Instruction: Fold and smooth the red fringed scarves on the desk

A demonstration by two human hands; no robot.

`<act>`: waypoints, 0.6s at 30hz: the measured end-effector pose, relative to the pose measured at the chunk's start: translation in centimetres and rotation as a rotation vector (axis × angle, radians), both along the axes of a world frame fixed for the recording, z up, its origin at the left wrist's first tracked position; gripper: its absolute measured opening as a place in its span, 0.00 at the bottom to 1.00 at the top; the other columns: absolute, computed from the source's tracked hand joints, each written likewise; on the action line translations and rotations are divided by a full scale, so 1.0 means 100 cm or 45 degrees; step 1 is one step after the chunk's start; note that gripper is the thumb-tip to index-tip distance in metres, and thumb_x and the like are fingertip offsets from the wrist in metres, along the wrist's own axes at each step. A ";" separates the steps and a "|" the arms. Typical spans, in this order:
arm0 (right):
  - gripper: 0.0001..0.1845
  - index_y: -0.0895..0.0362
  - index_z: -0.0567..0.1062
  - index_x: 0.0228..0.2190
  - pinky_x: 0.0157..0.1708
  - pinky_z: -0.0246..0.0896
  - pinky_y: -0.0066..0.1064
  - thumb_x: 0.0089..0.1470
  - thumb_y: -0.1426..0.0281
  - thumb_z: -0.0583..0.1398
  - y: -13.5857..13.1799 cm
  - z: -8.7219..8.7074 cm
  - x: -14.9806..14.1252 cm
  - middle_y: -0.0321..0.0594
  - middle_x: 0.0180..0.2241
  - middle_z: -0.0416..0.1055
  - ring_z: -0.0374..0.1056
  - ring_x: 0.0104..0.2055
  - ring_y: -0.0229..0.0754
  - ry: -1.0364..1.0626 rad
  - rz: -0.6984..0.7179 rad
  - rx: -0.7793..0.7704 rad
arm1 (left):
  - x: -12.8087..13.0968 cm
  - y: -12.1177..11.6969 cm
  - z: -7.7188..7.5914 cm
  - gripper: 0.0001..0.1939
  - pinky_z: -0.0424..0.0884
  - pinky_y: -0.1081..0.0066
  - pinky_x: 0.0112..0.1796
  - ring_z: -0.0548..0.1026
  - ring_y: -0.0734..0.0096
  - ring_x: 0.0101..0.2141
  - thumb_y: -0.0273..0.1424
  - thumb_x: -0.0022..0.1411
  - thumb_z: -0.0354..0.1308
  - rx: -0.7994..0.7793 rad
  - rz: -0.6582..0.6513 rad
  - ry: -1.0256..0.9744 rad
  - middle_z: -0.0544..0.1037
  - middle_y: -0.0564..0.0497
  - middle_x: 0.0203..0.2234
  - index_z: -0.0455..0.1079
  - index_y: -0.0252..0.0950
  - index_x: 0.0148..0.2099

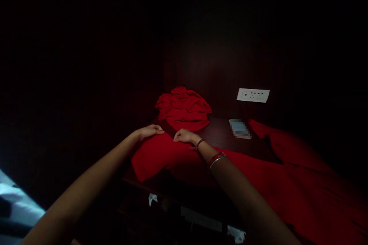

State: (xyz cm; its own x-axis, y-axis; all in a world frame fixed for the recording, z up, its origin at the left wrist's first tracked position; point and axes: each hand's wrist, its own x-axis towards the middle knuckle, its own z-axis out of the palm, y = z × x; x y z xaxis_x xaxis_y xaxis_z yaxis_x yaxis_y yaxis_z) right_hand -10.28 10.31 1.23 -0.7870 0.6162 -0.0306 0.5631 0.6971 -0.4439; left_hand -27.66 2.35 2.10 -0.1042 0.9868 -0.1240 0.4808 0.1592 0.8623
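A long red cloth (255,166) with a fringed or ragged edge lies across a dark wooden tabletop (220,132) and runs off to the lower right. My left hand (151,131) pinches its far edge near the left end. A short way to the right, my right hand (184,136) grips the same edge, fingers closed. Between them the edge is drawn fairly straight, and the cloth's left end hangs toward the table's front. Bangles and a thread circle my right wrist and forearm. Behind my hands sits a crumpled heap of red fringed cloth (185,107).
A white socket panel (253,95) is set in the dark back wall. Below it lies a flat, blurred-out bluish object (239,128). Under the table's front edge show pale scraps (153,199). A bright patch (20,203) is at lower left; the surroundings are very dark.
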 end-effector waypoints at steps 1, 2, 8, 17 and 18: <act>0.10 0.59 0.74 0.30 0.27 0.56 0.19 0.42 0.72 0.57 0.002 -0.002 0.000 0.36 0.30 0.72 0.66 0.32 0.34 0.018 -0.019 -0.001 | -0.002 0.000 -0.002 0.15 0.58 0.79 0.21 0.63 0.80 0.19 0.38 0.38 0.58 0.007 0.003 -0.065 0.66 0.57 0.18 0.62 0.33 0.27; 0.10 0.60 0.74 0.30 0.27 0.56 0.19 0.43 0.73 0.56 0.004 -0.004 0.000 0.37 0.31 0.72 0.65 0.32 0.35 0.036 -0.052 0.005 | -0.005 -0.001 -0.006 0.14 0.59 0.79 0.21 0.63 0.80 0.19 0.36 0.37 0.59 0.021 0.020 -0.116 0.65 0.58 0.18 0.61 0.33 0.27; 0.12 0.63 0.72 0.31 0.30 0.56 0.22 0.47 0.76 0.50 0.002 -0.016 0.002 0.43 0.32 0.71 0.65 0.34 0.36 0.140 -0.188 0.057 | -0.021 0.003 -0.038 0.12 0.63 0.75 0.28 0.67 0.78 0.23 0.25 0.39 0.55 0.266 0.184 -0.176 0.66 0.56 0.21 0.58 0.34 0.29; 0.26 0.49 0.52 0.51 0.46 0.44 0.45 0.50 0.58 0.47 -0.034 -0.010 0.022 0.43 0.53 0.50 0.45 0.53 0.47 0.103 0.212 0.430 | 0.009 -0.044 -0.031 0.20 0.53 0.63 0.47 0.58 0.63 0.49 0.37 0.57 0.40 0.710 0.268 1.158 0.59 0.44 0.49 0.57 0.35 0.50; 0.28 0.47 0.51 0.52 0.47 0.41 0.48 0.49 0.54 0.45 -0.036 -0.012 0.025 0.41 0.54 0.46 0.42 0.55 0.50 -0.012 0.262 0.368 | 0.014 -0.055 -0.034 0.25 0.52 0.62 0.48 0.54 0.60 0.51 0.41 0.56 0.41 0.590 0.203 1.212 0.54 0.44 0.53 0.53 0.35 0.53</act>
